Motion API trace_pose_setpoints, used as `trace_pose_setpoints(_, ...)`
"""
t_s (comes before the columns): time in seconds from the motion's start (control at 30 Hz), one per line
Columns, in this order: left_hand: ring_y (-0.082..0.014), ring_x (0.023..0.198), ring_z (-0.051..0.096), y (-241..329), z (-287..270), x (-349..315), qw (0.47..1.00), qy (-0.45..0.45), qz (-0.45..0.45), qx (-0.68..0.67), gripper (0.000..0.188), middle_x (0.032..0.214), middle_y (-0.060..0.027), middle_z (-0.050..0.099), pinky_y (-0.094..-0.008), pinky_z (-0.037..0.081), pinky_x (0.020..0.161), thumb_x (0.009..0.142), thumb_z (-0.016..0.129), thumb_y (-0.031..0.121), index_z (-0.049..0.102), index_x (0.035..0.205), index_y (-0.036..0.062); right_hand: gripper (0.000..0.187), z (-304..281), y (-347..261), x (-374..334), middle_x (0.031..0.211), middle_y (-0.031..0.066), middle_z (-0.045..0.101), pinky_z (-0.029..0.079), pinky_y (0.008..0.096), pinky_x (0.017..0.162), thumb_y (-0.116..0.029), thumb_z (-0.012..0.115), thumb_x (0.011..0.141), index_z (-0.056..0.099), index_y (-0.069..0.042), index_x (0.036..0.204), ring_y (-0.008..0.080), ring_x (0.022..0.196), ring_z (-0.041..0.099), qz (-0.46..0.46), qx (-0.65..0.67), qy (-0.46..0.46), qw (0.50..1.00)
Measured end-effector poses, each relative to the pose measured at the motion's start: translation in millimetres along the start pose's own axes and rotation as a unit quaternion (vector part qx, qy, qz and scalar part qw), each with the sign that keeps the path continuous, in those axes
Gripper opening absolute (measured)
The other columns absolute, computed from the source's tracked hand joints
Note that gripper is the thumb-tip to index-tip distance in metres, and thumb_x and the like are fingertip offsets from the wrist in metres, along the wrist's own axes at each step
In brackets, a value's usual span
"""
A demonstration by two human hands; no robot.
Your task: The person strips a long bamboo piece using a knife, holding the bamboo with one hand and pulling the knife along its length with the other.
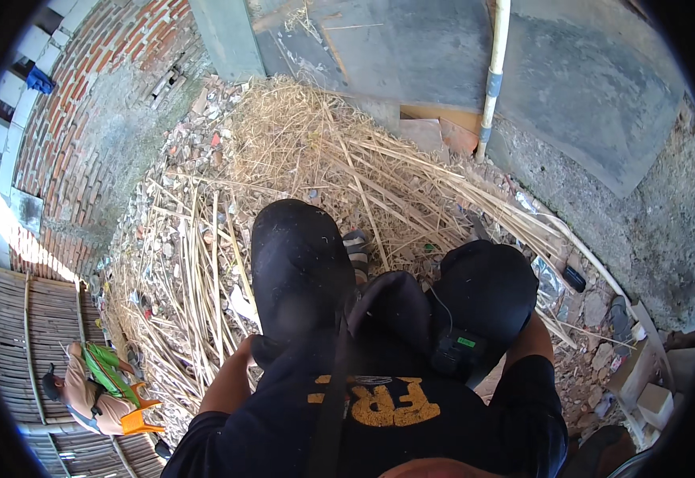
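Observation:
My left hand (pixel 246 350) shows only in part beside my left thigh, its fingers hidden behind the dark trouser leg. Close to it lie many long, pale split strips (pixel 196 279), which look like bamboo, strewn on the ground. On the other side my right forearm (pixel 532 341) goes down past my right knee, and the hand itself is out of sight behind the leg. Between my bent knees part of a striped sandal (pixel 357 245) is visible. Whether either hand holds anything is hidden.
Dry straw (pixel 283 131) heaps ahead over rubble. Grey panels (pixel 395 56), a pale pipe (pixel 494 80) and a brick wall (pixel 92 119) bound the spot. A black object (pixel 573 278) lies at right. At far left a person (pixel 92 390) sits on an orange chair (pixel 139 418).

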State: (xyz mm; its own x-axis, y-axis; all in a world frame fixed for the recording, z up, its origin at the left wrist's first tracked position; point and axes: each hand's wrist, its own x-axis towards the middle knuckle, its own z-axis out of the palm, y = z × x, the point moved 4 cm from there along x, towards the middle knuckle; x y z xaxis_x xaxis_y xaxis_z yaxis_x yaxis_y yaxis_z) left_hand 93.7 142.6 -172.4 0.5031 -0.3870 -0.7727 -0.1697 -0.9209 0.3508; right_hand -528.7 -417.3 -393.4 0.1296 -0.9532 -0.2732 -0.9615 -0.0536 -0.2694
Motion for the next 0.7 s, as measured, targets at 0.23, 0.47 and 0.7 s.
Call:
trace_pose_setpoints(0.23,-0.0206,0.08,0.071,-28,4,19,0.996,-0.027,0.038,0.082,0.029,0.097,-0.0164,0.075,-0.0358,0.056,0.069,0.084,0.069,0.017,0.073,0.108,0.0006,0.036,-3,1,2,0.12,0.0134,0.066,0.047,0.047,0.097,-0.041,0.051,0.096,0.065,-0.018,0.12,0.0335,0.117,0.06,-0.007,0.009,-0.001,1.0)
trace_pose_setpoints(0.47,-0.022,0.08,0.071,2,8,-1,0.998,0.001,0.015,0.063,0.031,0.098,-0.0172,0.074,-0.0357,0.056,0.069,0.082,0.07,0.02,0.073,0.109,0.0033,0.035,-8,11,2,0.118,0.0136,0.067,0.047,0.0459,0.097,-0.039,0.051,0.096,0.065,-0.017,0.119,0.0333,0.116,0.061,0.001,0.02,0.003,1.0)
trace_pose_setpoints(0.7,-0.0226,0.083,0.071,5,6,6,0.998,-0.002,0.024,0.066,0.032,0.099,-0.0172,0.074,-0.0361,0.055,0.072,0.082,0.07,0.021,0.073,0.109,0.0038,0.035,-9,21,0,0.117,0.0138,0.068,0.046,0.0448,0.098,-0.038,0.051,0.096,0.065,-0.015,0.118,0.033,0.114,0.061,0.001,0.028,0.005,1.0)
